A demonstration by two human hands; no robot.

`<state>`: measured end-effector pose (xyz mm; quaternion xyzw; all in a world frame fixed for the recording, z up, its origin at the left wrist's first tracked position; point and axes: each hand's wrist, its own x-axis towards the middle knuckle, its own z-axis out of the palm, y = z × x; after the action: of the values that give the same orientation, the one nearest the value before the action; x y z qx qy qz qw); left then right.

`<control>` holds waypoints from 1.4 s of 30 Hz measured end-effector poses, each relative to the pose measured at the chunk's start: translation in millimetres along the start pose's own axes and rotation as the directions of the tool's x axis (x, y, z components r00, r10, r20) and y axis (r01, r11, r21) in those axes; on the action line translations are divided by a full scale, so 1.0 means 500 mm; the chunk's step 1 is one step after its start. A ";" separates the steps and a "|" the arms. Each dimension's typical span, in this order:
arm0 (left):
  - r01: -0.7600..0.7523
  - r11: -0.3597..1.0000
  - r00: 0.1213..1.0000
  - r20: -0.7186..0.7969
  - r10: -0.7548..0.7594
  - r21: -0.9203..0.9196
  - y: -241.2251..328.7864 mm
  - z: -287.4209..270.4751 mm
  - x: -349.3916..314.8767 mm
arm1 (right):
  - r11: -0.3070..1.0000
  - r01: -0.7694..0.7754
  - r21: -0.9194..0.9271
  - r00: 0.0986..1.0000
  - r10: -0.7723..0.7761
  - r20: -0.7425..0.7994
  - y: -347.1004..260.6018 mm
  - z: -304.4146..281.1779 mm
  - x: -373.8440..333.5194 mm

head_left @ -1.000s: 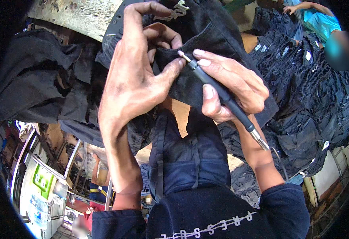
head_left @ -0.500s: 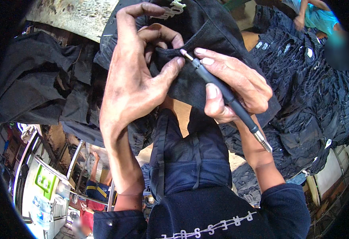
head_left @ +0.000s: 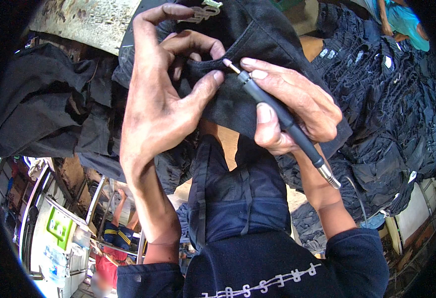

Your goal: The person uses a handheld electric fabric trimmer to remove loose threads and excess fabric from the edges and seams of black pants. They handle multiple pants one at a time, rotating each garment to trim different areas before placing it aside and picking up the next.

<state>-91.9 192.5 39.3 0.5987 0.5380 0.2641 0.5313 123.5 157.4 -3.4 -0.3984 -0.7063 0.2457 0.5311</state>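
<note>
A black denim-like garment (head_left: 272, 47) is spread in front of me, with pale embroidery near its top and a seamed, pocket-like opening. My left hand (head_left: 161, 94) is curled at that opening, holding its edge with bent fingers, the thumb on the near side. My right hand (head_left: 295, 102) grips a slim black rotary tool handpiece (head_left: 277, 109) like a pen. Its small pinkish, stone-like tip (head_left: 227, 62) sits at the seamed edge, close to my left fingertips. Whether the tip presses on the cloth I cannot tell.
A large heap of dark gathered garments (head_left: 377, 114) lies on the right. More black cloth (head_left: 49, 104) is piled at the left, below a worn pale board (head_left: 79, 20). Other people are nearby: one in teal (head_left: 404, 25) at the upper right, another in red (head_left: 109, 263) at the lower left.
My left hand has shifted slightly left with the cloth edge. The handpiece has barely moved; a thin cord behind it now shows. The person in teal has shifted at the upper right.
</note>
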 end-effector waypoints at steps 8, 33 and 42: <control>-0.020 1.000 1.000 -0.003 0.020 0.021 -0.017 0.002 0.002 | 0.998 -0.070 -0.011 0.996 0.070 0.047 -0.011 -0.014 -0.001; -0.045 0.999 0.999 -0.018 0.046 0.026 -0.028 0.001 -0.002 | 0.990 -0.135 -0.045 0.990 0.137 0.025 -0.009 -0.024 -0.002; -0.028 1.000 0.999 -0.022 0.027 -0.012 -0.027 0.005 -0.002 | 0.981 -0.190 -0.034 0.982 0.191 0.017 -0.010 -0.028 -0.008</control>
<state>-94.9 188.8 26.2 0.5999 0.5338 0.2813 0.5254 135.6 150.4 2.4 -0.4700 -0.6743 0.2880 0.4914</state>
